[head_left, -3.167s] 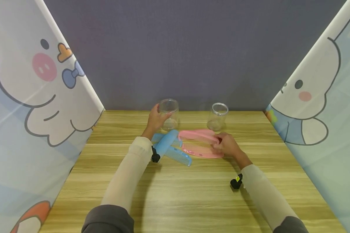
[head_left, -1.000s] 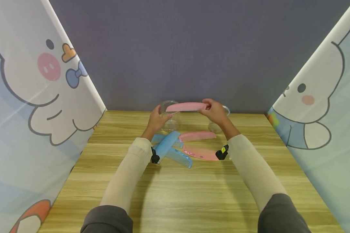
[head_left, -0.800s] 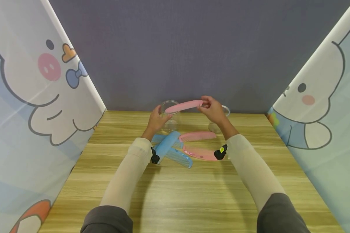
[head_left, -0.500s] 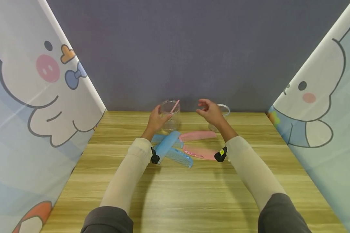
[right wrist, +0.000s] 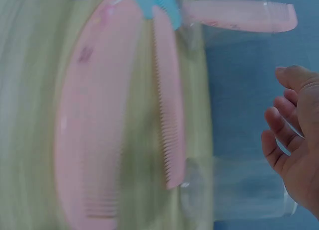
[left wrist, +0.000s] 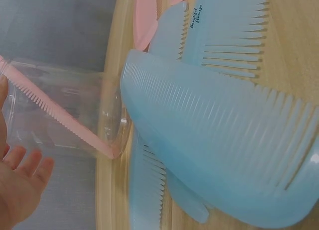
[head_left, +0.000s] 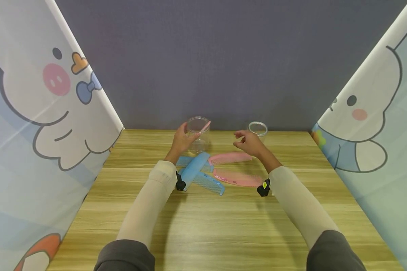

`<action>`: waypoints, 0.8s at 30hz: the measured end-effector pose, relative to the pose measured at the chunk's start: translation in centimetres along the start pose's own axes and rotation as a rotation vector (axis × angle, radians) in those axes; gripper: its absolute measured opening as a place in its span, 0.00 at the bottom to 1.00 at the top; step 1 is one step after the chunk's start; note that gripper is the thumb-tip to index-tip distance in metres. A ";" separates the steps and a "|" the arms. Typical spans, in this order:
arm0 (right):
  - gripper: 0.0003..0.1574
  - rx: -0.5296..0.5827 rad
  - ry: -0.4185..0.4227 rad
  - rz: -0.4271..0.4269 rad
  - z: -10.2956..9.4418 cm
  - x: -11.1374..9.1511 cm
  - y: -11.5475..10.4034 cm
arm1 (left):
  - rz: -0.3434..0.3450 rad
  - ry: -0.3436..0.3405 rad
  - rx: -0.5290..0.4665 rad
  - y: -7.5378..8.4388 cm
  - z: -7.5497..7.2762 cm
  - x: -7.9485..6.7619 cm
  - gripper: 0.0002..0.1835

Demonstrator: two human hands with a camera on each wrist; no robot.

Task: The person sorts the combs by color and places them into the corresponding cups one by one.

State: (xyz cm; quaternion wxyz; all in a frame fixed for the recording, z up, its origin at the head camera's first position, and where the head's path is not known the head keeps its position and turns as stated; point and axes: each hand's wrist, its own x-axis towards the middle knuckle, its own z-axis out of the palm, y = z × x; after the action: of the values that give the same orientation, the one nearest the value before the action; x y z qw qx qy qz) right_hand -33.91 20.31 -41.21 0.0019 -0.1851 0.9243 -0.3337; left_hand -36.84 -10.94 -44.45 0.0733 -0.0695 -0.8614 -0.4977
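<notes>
My left hand [head_left: 183, 140] grips a clear jar [head_left: 198, 143] standing upright at the back of the table, thumb and fingers round its side. A pink comb [left wrist: 60, 113] leans slantwise inside that jar, its end showing at the rim. My right hand [head_left: 251, 143] is in the air with loosely bent fingers and holds nothing. It hovers in front of a second clear jar [head_left: 260, 134] and above a pink comb [head_left: 230, 157]. Nearer me lies another, wider pink comb [head_left: 237, 178]. Blue combs [head_left: 194, 169] overlap in a pile below my left hand.
The wooden table [head_left: 210, 226] ends at a dark grey back wall [head_left: 203, 64]. Cartoon-printed panels [head_left: 23, 124] stand along both sides. Small black cameras [head_left: 180, 182] sit on both wrists, the left one over the blue combs.
My right hand lifted a pink comb from the table, carried it to the left jar and let go; the comb dropped in. The right hand then drew back lower. My left hand stayed on the jar.
</notes>
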 end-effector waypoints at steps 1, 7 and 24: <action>0.31 -0.012 -0.008 -0.004 0.2 -0.2 0.4 | -0.001 0.000 0.002 0.0 0.0 0.0 0.47; 0.30 -0.088 -0.031 -0.028 0.9 -1.2 2.3 | 0.001 0.002 -0.001 -0.1 0.0 0.0 0.47; 0.37 -0.344 -0.081 -0.044 3.5 -3.5 6.3 | -0.013 0.000 -0.002 0.3 0.0 -0.1 0.46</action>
State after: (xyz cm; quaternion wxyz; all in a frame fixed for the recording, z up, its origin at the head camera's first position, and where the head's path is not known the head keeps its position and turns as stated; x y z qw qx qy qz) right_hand -32.34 23.83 -48.22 0.0003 -0.2162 0.9627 -0.1629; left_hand -36.65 -10.84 -44.24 0.0701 -0.0636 -0.8614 -0.4991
